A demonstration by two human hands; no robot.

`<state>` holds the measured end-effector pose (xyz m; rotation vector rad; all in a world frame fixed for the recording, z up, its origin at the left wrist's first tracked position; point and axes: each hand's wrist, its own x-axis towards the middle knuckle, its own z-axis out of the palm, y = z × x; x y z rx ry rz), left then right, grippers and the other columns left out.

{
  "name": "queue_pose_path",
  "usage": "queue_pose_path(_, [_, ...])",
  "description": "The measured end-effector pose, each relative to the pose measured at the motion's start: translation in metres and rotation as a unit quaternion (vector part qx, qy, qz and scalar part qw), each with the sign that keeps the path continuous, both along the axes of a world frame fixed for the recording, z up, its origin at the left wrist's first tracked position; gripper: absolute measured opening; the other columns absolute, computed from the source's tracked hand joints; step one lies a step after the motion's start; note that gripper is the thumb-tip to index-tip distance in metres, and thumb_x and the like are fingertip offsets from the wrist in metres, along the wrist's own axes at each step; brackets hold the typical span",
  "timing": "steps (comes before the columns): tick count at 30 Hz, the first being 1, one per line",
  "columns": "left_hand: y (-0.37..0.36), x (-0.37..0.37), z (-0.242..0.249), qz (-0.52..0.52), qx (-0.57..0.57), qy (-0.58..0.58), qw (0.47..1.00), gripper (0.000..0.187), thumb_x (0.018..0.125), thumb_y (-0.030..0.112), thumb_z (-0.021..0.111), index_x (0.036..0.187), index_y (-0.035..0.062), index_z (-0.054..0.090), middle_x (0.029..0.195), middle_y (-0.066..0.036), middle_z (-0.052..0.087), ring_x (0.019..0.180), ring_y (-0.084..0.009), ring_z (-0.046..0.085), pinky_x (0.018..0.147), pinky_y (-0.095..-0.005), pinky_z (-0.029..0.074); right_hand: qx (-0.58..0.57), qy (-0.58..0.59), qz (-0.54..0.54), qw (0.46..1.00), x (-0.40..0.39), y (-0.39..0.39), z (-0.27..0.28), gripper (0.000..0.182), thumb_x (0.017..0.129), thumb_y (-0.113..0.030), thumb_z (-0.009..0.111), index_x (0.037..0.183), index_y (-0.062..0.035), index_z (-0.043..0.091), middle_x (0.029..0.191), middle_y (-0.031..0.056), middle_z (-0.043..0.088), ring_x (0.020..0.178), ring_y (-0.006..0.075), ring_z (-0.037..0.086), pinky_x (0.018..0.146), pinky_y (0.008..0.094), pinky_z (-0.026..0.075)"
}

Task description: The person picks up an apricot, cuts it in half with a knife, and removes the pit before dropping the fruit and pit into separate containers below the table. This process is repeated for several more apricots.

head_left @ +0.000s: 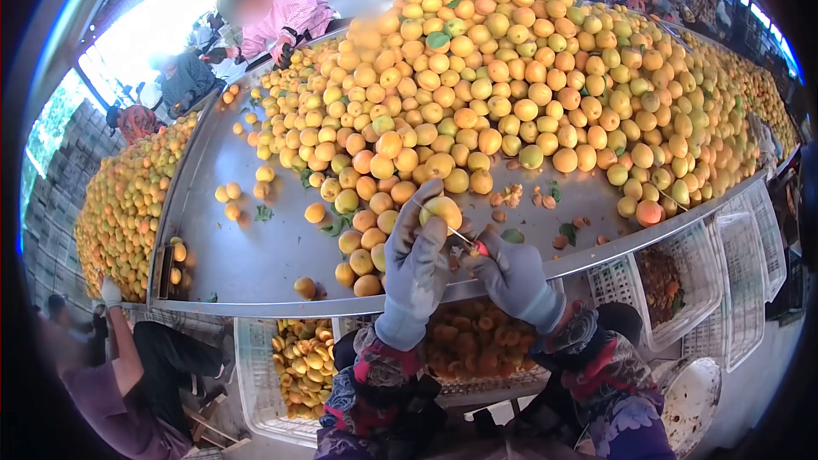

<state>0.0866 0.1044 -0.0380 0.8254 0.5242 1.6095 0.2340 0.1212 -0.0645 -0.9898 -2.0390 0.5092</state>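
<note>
Gloved in grey, my left hand (416,260) holds a yellow apricot (440,214) between its fingers above the table's near edge. Just to its right, my right hand (515,279), also gloved, is closed round the red handle of a small tool (480,248). The tool's thin metal shaft points up and left and meets the lower side of the apricot. Whether the tip is inside the fruit cannot be made out. Behind my hands a large heap of apricots (511,77) covers much of the metal table (217,243).
Below the near edge stand a crate of halved fruit (302,366), a container of darker pieces (477,341) and white crates (733,290) at the right. Pits and leaves (512,236) lie near my hands. A person (111,375) sits at the lower left; others work across the table.
</note>
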Motion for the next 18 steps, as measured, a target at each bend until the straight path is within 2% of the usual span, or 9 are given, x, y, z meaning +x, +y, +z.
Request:
queue_pose_path(2, [0.001, -0.001, -0.002, 0.0, 0.009, -0.002, 1.0, 0.046, 0.093, 0.012, 0.053, 0.134, -0.0016, 0.036, 0.109, -0.008, 0.057, 0.095, -0.0173, 0.06, 0.083, -0.0314, 0.051, -0.05, 0.055, 0.042, 0.996, -0.001, 0.0, -0.004, 0.025, 0.088, -0.032, 0.058, 0.091, -0.007, 0.054, 0.063, 0.0139, 0.056, 0.06, 0.0346, 0.058, 0.049, 0.0393, 0.043])
queue_pose_path(6, [0.001, 0.001, -0.003, 0.016, 0.023, -0.001, 1.0, 0.046, 0.093, 0.009, 0.052, 0.134, -0.0031, 0.036, 0.11, -0.008, 0.057, 0.098, -0.0154, 0.058, 0.086, -0.0299, 0.049, -0.092, 0.092, 0.082, 0.988, 0.001, 0.001, -0.003, 0.024, 0.09, -0.028, 0.057, 0.089, -0.0045, 0.053, 0.062, 0.0146, 0.054, 0.061, 0.0339, 0.058, 0.05, 0.0383, 0.042])
queue_pose_path(8, [0.003, 0.0, -0.005, 0.018, 0.025, 0.01, 0.999, 0.045, 0.093, 0.009, 0.051, 0.134, -0.0032, 0.036, 0.11, -0.007, 0.057, 0.099, -0.0142, 0.057, 0.087, -0.0286, 0.048, -0.175, 0.13, 0.121, 0.968, 0.001, 0.001, 0.001, 0.025, 0.09, -0.027, 0.057, 0.087, -0.0026, 0.053, 0.06, 0.0139, 0.053, 0.06, 0.0326, 0.058, 0.051, 0.0377, 0.042])
queue_pose_path(11, [0.003, 0.0, -0.009, 0.03, 0.03, 0.033, 0.999, 0.044, 0.093, 0.01, 0.05, 0.134, -0.0028, 0.037, 0.114, -0.008, 0.056, 0.101, -0.0148, 0.057, 0.088, -0.0294, 0.047, -0.186, 0.175, 0.138, 0.957, 0.0, 0.002, -0.009, 0.024, 0.089, -0.026, 0.057, 0.084, -0.0029, 0.054, 0.059, 0.0121, 0.052, 0.056, 0.031, 0.056, 0.05, 0.0371, 0.042])
queue_pose_path(12, [0.004, 0.0, -0.009, 0.041, 0.032, 0.045, 0.998, 0.043, 0.094, 0.012, 0.049, 0.133, -0.0022, 0.037, 0.117, -0.01, 0.055, 0.102, -0.0166, 0.056, 0.088, -0.0315, 0.048, -0.179, 0.177, 0.148, 0.957, -0.002, 0.0, -0.006, 0.024, 0.089, -0.026, 0.057, 0.084, -0.0029, 0.054, 0.059, 0.0121, 0.052, 0.056, 0.031, 0.056, 0.05, 0.0371, 0.042])
queue_pose_path(14, [0.006, 0.0, -0.01, 0.071, 0.045, 0.066, 0.994, 0.044, 0.093, 0.009, 0.05, 0.134, -0.003, 0.036, 0.119, -0.01, 0.054, 0.104, -0.0169, 0.056, 0.09, -0.0308, 0.047, -0.037, 0.12, 0.033, 0.992, -0.007, -0.006, 0.002, 0.023, 0.088, -0.027, 0.058, 0.083, -0.0052, 0.054, 0.059, 0.012, 0.052, 0.055, 0.031, 0.057, 0.048, 0.037, 0.042])
queue_pose_path(15, [0.004, 0.002, -0.011, 0.087, 0.045, 0.079, 0.992, 0.046, 0.092, 0.007, 0.051, 0.134, -0.0039, 0.036, 0.12, -0.01, 0.054, 0.106, -0.0172, 0.055, 0.092, -0.0301, 0.045, -0.037, 0.121, 0.036, 0.991, -0.008, -0.005, 0.003, 0.023, 0.088, -0.027, 0.058, 0.083, -0.0052, 0.054, 0.059, 0.012, 0.052, 0.055, 0.031, 0.057, 0.048, 0.037, 0.042])
queue_pose_path(17, [0.002, -0.001, -0.009, 0.091, 0.012, 0.077, 0.993, 0.048, 0.09, 0.005, 0.055, 0.133, -0.0053, 0.037, 0.119, -0.01, 0.054, 0.107, -0.0163, 0.055, 0.094, -0.0284, 0.044, 0.014, 0.003, -0.025, 1.0, -0.003, -0.004, 0.002, 0.021, 0.087, -0.027, 0.06, 0.085, -0.0071, 0.055, 0.06, 0.0121, 0.053, 0.056, 0.0315, 0.058, 0.048, 0.037, 0.043])
queue_pose_path(18, [0.0, -0.001, -0.005, 0.099, 0.009, 0.096, 0.99, 0.049, 0.089, 0.006, 0.056, 0.132, -0.0059, 0.038, 0.119, -0.011, 0.055, 0.107, -0.0159, 0.054, 0.094, -0.0284, 0.043, 0.009, -0.001, -0.029, 1.0, -0.001, -0.004, 0.004, 0.021, 0.087, -0.027, 0.06, 0.085, -0.0071, 0.055, 0.06, 0.0121, 0.053, 0.056, 0.0315, 0.058, 0.048, 0.037, 0.043])
